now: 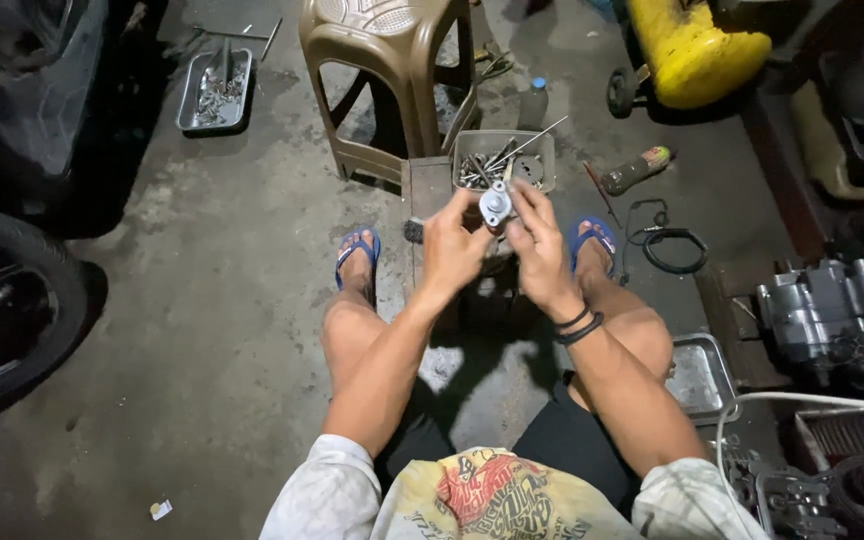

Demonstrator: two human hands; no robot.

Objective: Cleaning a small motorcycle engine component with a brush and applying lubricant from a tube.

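Left hand (452, 245) and right hand (537, 245) both grip a small metal part (495, 203), seemingly a pump housing, above a tray (542, 165) of bolts.

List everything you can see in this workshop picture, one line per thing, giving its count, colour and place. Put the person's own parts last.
small metal part: 1, silver-grey, held up between both hands
tray of bolts and tools: 1, grey, on the floor beyond the hands
plastic stool: 1, brown, top centre
metal tray: 1, silver, top left, holding small parts
plastic bottle: 1, clear with blue cap, right of the stool
yellow tank: 1, yellow, top right
cable: 1, black, coiled on the floor, right
engine block: 1, grey, right edge
tyre: 1, black, left edge
sandals: 2, blue, on the feet
wristbands: 2, black, right wrist
left hand: 1, gripping the part
right hand: 1, gripping the part
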